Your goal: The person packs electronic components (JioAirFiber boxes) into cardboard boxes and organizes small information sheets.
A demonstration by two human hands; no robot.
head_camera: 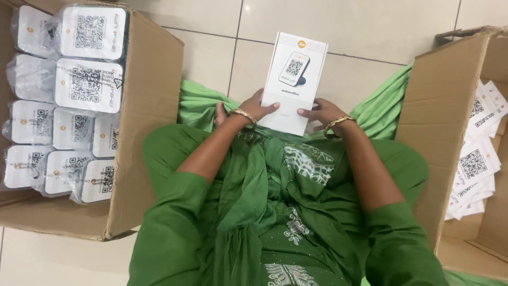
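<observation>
A small white product box [294, 79] with a picture of a device on its face stands upright over my lap, in front of me. My left hand [256, 108] grips its lower left edge, thumb across the front. My right hand [321, 112] grips its lower right edge. Each wrist wears a gold bangle. I sit on the floor in green clothing [275, 201].
A cardboard carton [151, 106] at my left holds several white devices wrapped in clear plastic [84, 85]. Another carton [442, 116] at my right holds a stack of white printed cards [479, 159]. Beige floor tiles [370, 26] lie ahead.
</observation>
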